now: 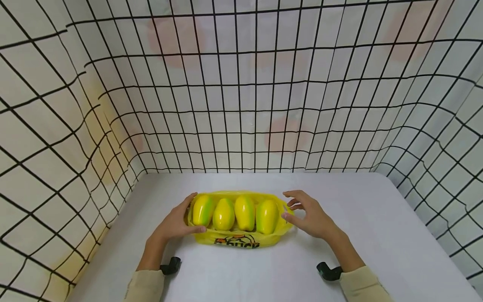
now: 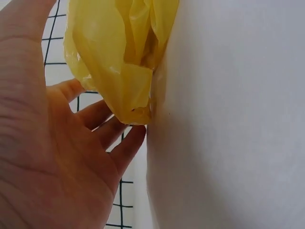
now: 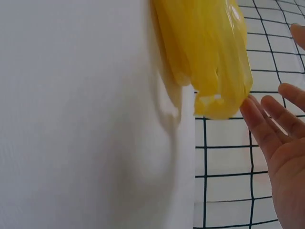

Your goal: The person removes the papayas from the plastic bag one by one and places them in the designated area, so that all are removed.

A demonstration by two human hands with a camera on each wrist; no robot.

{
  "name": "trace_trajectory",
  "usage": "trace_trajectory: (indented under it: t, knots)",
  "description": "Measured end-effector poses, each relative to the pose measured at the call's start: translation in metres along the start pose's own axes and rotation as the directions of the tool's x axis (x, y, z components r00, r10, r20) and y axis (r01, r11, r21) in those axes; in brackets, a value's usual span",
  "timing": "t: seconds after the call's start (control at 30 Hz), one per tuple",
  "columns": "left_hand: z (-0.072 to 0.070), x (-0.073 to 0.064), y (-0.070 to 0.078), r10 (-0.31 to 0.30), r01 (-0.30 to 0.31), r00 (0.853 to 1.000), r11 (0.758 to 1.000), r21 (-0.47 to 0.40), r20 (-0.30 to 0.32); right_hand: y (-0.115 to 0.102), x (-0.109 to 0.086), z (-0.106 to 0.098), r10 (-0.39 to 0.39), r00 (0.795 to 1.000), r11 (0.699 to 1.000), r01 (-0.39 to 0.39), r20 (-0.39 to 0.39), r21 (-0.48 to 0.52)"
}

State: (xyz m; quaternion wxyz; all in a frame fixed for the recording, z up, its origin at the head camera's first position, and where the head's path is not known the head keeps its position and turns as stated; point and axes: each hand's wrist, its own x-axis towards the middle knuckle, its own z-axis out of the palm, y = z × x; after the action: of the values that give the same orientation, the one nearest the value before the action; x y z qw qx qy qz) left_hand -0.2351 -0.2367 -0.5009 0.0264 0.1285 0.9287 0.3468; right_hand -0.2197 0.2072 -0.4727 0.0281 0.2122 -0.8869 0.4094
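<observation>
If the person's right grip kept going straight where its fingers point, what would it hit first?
Probably the yellow bag, just ahead of the right grip; the rightmost fruit lies beyond, inside it. Whether the fingertips touch the bag is unclear.

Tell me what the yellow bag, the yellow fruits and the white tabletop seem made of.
Yellow bag: thin, shiny plastic film, judging by its translucent folds. Yellow fruits: smooth and glossy with bright highlights, perhaps moulded plastic, though waxy skin isn't ruled out. White tabletop: matte, without glare, possibly cloth or paper.
</observation>
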Motion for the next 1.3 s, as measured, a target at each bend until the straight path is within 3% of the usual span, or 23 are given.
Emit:
trace_trajectory:
  t: [0.47,0.73,1.3]
  knots:
    - [0.002,-0.002,-0.003,0.047,-0.047,0.999,0.998,0.037,0.002,-0.006,0.005,0.02,0.125,0.992,0.992,-0.125,0.017,-0.023]
    - [0.006,0.0,-0.005,0.068,-0.068,0.998,0.998,-0.009,-0.002,-0.013,0.009,0.025,0.113,0.994,0.993,-0.113,-0.003,-0.017]
    - [0.007,0.002,-0.005,0.06,-0.06,0.998,0.998,-0.032,0.008,-0.015,0.017,0.041,0.164,0.986,0.984,-0.161,0.037,-0.074]
